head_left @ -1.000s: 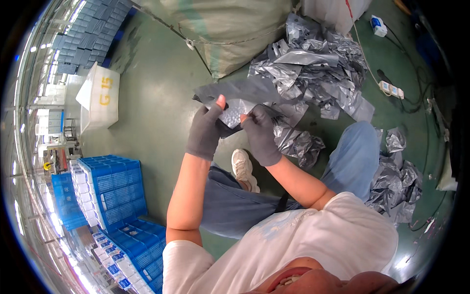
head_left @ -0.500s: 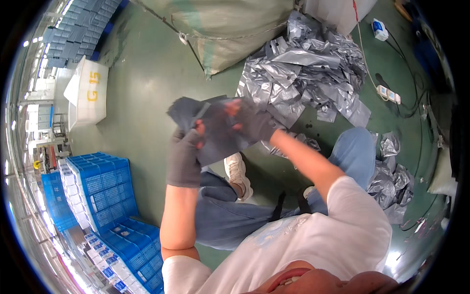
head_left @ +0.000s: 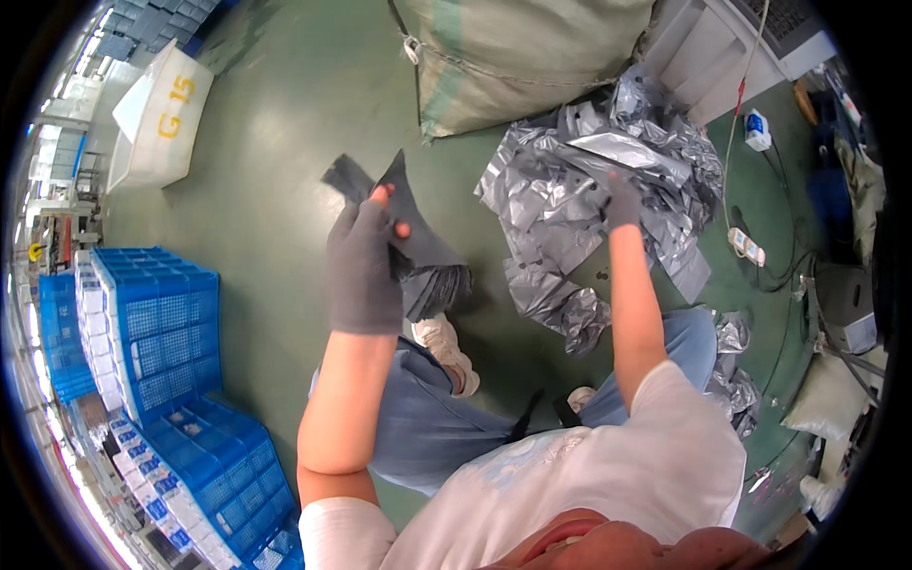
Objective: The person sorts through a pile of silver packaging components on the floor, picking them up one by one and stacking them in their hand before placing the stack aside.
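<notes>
My left hand (head_left: 366,252), in a dark grey glove with bare fingertips, is closed round a folded stack of thin grey plastic sheets (head_left: 423,242). The lower edges of the stack fan out in layers. Out to the right, my right hand (head_left: 622,201), gloved the same way, reaches down onto a large heap of crumpled silver-grey plastic sheets (head_left: 560,204) on the floor. Its fingers are small and partly lost against the heap, so whether they grip a sheet does not show. Some sheets in the heap have dark round spots.
A big woven sack (head_left: 522,57) stands behind the heap. Blue plastic crates (head_left: 171,323) and a white bin (head_left: 166,123) are on the left. A power strip (head_left: 747,247) with cables lies at right, near more crumpled plastic (head_left: 731,380). My shoe (head_left: 445,351) is below the stack.
My right hand has left the stack and moved right onto the heap. My left hand keeps the stack, now bent and fanned. The whole view has shifted somewhat.
</notes>
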The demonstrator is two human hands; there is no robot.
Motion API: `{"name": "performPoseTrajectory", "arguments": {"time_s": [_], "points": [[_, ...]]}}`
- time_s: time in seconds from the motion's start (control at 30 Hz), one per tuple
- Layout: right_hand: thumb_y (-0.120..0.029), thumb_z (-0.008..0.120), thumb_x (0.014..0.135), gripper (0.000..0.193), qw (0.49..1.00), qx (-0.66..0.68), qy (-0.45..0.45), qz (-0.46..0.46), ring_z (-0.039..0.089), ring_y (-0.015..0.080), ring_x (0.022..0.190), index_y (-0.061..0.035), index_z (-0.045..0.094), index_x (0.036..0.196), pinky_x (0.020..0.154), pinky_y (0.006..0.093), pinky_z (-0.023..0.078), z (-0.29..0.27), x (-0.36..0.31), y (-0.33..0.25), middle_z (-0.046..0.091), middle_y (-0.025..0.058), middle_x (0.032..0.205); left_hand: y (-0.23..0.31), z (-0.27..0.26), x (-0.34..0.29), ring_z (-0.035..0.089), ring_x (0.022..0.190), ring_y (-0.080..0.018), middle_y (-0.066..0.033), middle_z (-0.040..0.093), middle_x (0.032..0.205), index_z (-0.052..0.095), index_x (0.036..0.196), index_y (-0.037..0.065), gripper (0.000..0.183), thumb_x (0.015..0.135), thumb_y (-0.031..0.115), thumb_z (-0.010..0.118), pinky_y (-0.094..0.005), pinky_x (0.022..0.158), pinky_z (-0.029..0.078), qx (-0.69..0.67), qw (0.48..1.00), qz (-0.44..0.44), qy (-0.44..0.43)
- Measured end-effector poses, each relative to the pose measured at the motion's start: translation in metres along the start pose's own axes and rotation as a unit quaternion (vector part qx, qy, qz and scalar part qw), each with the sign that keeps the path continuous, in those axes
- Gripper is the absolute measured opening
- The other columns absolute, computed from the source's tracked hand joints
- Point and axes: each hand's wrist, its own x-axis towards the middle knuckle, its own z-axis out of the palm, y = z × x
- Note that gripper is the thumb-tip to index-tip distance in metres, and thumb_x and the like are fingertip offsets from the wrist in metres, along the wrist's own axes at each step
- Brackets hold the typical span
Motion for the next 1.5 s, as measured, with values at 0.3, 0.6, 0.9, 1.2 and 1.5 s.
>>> {"name": "performPoseTrajectory", "arguments": {"time_s": [0.3, 0.6, 0.9, 1.2, 1.5], "points": [[-0.024, 0.061, 0.078, 0.041, 1.000, -0.002, -0.020, 0.019, 0.050, 0.0114, 0.074, 0.0005, 0.053, 0.110, 0.068, 0.0277, 0.043, -0.249, -0.015, -0.059, 0.058, 0.0051, 0.081, -0.018, 0.087, 0.069, 0.052, 0.053, -0.0095, -0.0016, 0.050, 0.061, 0.055, 0.082, 0.004, 0.031, 0.087, 0.034, 0.054, -0.0221, 0.047, 0.038, 0.125, 0.978, -0.039, -0.163], [-0.015, 0.062, 0.078, 0.041, 0.985, 0.045, 0.164, 0.015, 0.062, 0.0235, 0.083, -0.0011, 0.050, 0.115, 0.072, 0.0325, 0.046, -0.276, -0.077, -0.155, 0.063, 0.0117, 0.096, -0.050, 0.150, 0.074, 0.058, 0.063, -0.0163, -0.0045, 0.054, 0.077, 0.050, 0.093, 0.005, 0.027, 0.088, 0.031, 0.055, -0.0288, 0.060, 0.048, 0.014, 0.904, -0.168, -0.392], [-0.015, 0.060, 0.077, 0.027, 0.989, 0.003, 0.127, 0.080, 0.057, 0.0329, 0.086, -0.0070, 0.051, 0.102, 0.072, 0.0413, 0.045, -0.191, -0.156, -0.244, 0.059, 0.0137, 0.091, -0.091, 0.176, 0.048, 0.051, 0.056, -0.0101, -0.0016, 0.053, 0.072, 0.054, 0.085, 0.007, 0.016, 0.084, 0.022, 0.060, -0.0236, 0.047, 0.042, 0.060, 0.841, -0.230, -0.485], [-0.023, 0.067, 0.074, 0.035, 0.919, 0.350, 0.099, 0.151, 0.060, 0.0245, 0.080, -0.0010, 0.059, 0.099, 0.067, 0.0321, 0.047, -0.183, -0.236, -0.145, 0.063, 0.0134, 0.090, -0.104, 0.133, 0.076, 0.059, 0.072, -0.0167, -0.0065, 0.060, 0.085, 0.058, 0.092, 0.002, 0.014, 0.084, 0.014, 0.059, -0.0315, 0.060, 0.052, 0.120, 0.863, -0.308, -0.383], [-0.001, 0.039, 0.089, 0.022, 0.320, 0.868, 0.310, 0.219, 0.054, 0.0311, 0.105, 0.0111, 0.042, 0.106, 0.086, 0.0380, 0.051, -0.199, -0.225, -0.123, 0.050, 0.0229, 0.115, -0.118, 0.113, 0.108, 0.059, 0.083, -0.0199, -0.0067, 0.061, 0.091, 0.059, 0.094, 0.003, 0.018, 0.085, 0.019, 0.060, -0.0343, 0.076, 0.050, 0.100, 0.742, -0.380, -0.544]]}}
